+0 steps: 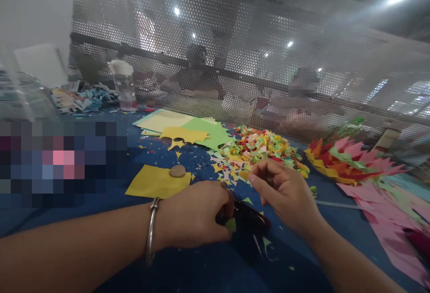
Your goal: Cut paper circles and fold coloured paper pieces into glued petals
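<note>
My left hand (198,212), with a silver bangle (152,228) on its wrist, is low over the blue tabletop. Its fingers curl closed, and what they grip is hidden. A small green paper scrap (230,225) shows at its thumb tip. Beside those fingers lies a dark, glossy object (253,217) whose kind I cannot make out. My right hand (285,190) pinches a small yellow paper piece (244,174) at the near edge of a heap of colourful paper cutouts (265,147). Left of my hands, a round coin-like disc (177,171) rests on a yellow paper sheet (154,183).
Stacked coloured sheets (168,120) lie farther back, with a cut yellow remnant (186,135) on top. At the right are a spiky paper bundle (352,161) and pink sheets (379,226). A lidded cup (123,84) stands before the perforated screen (235,60); people sit behind it.
</note>
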A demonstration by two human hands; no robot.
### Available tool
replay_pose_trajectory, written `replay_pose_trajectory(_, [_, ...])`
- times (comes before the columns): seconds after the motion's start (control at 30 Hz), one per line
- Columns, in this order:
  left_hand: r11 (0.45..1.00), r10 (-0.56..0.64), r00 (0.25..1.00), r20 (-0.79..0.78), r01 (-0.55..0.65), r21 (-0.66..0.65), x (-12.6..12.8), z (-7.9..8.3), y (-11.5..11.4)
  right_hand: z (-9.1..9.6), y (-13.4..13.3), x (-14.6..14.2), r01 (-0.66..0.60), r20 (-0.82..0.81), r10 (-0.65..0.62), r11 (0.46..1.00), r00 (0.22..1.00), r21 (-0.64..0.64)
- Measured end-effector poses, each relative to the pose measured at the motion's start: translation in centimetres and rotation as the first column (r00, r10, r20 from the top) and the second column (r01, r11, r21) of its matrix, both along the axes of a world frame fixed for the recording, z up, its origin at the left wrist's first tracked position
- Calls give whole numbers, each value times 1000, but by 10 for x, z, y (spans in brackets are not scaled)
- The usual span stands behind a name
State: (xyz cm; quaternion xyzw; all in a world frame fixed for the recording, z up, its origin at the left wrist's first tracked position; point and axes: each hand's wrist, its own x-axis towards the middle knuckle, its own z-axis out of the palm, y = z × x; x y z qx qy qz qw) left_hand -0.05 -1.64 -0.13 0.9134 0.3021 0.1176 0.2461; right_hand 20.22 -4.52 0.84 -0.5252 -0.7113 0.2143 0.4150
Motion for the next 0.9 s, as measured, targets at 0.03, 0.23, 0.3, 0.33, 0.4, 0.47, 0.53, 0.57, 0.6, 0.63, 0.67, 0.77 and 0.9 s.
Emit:
replay_pose_trajectory(0.03, [1000, -19, 1000, 12, 19, 0, 1, -1, -1, 0, 0, 0, -6, 8, 6, 1000, 1000, 1])
replay_pose_trajectory(0.23, [998, 55, 969, 240, -61, 18, 1, 5, 6, 0, -1, -3, 16, 24, -16, 1000, 1000, 13])
replay_pose_trajectory(0.3, [992, 111, 941, 318, -122, 16, 0, 7, 11, 0, -2, -4, 12, 28, -12, 1000, 1000, 10])
replay_pose_trajectory(0.33, [990, 132, 927, 350, -144, 9, 0, 7, 14, 0, -3, -5, 13, 29, -14, 1000, 999, 9])
replay_pose_trajectory(0.4, [986, 157, 908, 390, -165, -13, 0, 4, 18, 0, -4, -7, 19, 31, -19, 1000, 999, 9])
replay_pose_trajectory(0.47, [984, 173, 887, 428, -169, -49, 1, 1, 21, 0, -4, -8, 27, 46, -27, 1000, 999, 14])
replay_pose_trajectory(0.53, [981, 193, 861, 470, -164, -103, 2, -1, 22, 0, -5, -9, 32, 65, -34, 999, 997, 29])
replay_pose_trajectory(0.57, [978, 205, 848, 488, -158, -135, 2, -2, 22, -1, -4, -9, 33, 74, -36, 999, 997, 39])
replay_pose_trajectory(0.6, [974, 218, 835, 506, -150, -172, 3, -2, 22, -1, -4, -9, 30, 84, -34, 998, 996, 47])
replay_pose_trajectory(0.63, [968, 228, 823, 521, -133, -214, 3, -2, 22, -2, -4, -9, 26, 95, -31, 998, 995, 53])
replay_pose_trajectory(0.67, [961, 234, 812, 534, -110, -255, 4, -2, 22, -2, -4, -8, 23, 106, -29, 998, 994, 59])
replay_pose_trajectory(0.77, [929, 253, 784, 567, -32, -370, 5, 1, 22, -3, -4, -7, 16, 142, -29, 996, 989, 92])
replay_pose_trajectory(0.9, [844, 325, 724, 608, 69, -533, 8, 1, 23, -3, -6, -8, 1, 177, -26, 991, 984, 136])
